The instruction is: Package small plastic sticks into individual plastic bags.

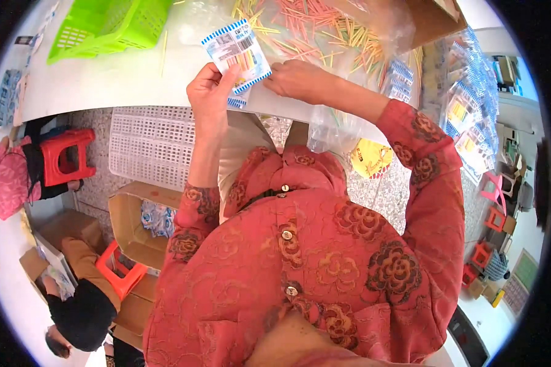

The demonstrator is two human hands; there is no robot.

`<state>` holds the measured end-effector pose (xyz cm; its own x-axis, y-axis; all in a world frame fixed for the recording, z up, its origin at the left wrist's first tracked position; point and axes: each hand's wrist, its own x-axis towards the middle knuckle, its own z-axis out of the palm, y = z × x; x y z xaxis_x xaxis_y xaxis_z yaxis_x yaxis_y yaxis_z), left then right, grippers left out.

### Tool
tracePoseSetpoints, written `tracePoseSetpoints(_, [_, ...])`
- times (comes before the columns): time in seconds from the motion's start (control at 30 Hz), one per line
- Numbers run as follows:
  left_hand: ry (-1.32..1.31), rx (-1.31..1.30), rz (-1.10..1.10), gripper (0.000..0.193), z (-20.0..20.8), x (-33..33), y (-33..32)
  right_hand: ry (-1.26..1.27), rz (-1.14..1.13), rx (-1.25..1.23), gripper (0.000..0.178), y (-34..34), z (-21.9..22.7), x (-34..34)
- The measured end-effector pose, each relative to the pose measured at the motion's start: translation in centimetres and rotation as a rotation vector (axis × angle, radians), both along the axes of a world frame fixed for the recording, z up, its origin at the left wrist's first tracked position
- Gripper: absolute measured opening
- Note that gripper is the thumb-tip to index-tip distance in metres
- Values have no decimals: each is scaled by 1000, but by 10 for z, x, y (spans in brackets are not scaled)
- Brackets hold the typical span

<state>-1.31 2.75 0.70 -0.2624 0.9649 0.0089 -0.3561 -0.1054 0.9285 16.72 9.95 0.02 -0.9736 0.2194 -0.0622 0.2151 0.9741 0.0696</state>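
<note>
My left hand (209,98) pinches a small flat packet (246,44), white and clear with blue striped ends, over the table's near edge. Thin coloured sticks show through its window. Close to the packet's right edge is my right hand (299,81), its fingers curled together; whatever they hold is hidden. Part of another blue-and-white packet (239,99) shows just below the held one. Beyond my hands, loose pink, yellow and green sticks (306,24) lie spread on the white table (128,79).
A green basket (104,30) stands at the table's far left. At right are a cardboard box (438,21) and heaped packets (471,110). A white crate (150,144) and a cardboard box (121,220) holding packets sit below, left. Other people (82,312) are at left.
</note>
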Motion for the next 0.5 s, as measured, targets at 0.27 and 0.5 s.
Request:
tracePoseSetpoints(0.27, [124, 3, -24, 12, 4, 9, -7, 155, -4, 30, 9, -14, -8, 5])
tracePoseSetpoints(0.5, [142, 11, -3, 10, 5, 12, -7, 202, -59, 113, 11, -21, -11, 17])
